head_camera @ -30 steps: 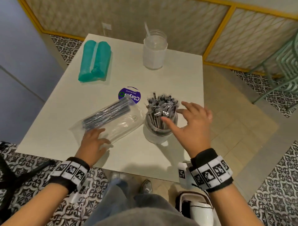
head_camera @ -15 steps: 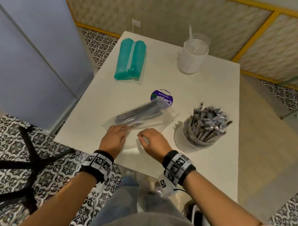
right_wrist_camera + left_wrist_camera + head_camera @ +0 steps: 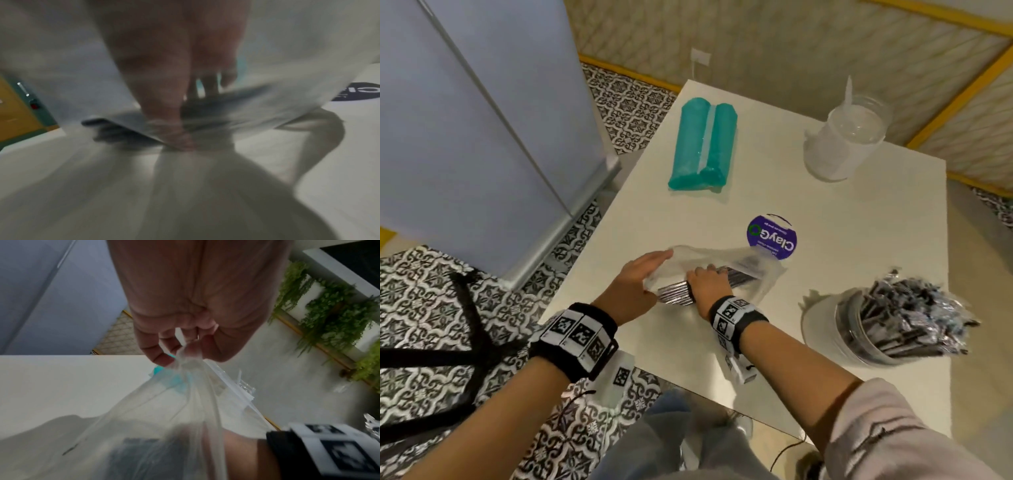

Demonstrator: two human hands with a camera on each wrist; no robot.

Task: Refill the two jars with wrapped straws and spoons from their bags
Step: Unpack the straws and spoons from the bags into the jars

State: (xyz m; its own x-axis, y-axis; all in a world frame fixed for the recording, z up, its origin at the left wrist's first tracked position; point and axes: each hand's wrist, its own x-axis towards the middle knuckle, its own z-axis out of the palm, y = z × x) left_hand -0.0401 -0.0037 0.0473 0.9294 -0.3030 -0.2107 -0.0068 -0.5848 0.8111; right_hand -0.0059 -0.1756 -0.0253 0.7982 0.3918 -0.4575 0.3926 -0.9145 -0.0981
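Note:
A clear plastic bag of dark wrapped straws lies near the front of the white table. My left hand pinches the bag's film and holds its mouth up. My right hand is inside the bag and grips the bundle of straws. A glass jar packed with dark wrapped straws stands at the front right. A second jar, nearly empty with one white wrapped item, stands at the back right. A teal bag lies at the back left.
A round purple sticker lies on the table just beyond the clear bag. A pale blue cabinet stands to the table's left. The patterned floor shows below the front edge.
My right hand left the full jar, came over to the clear bag and went inside it to grip the straws. My left hand lifted the bag's mouth. My head turned left.

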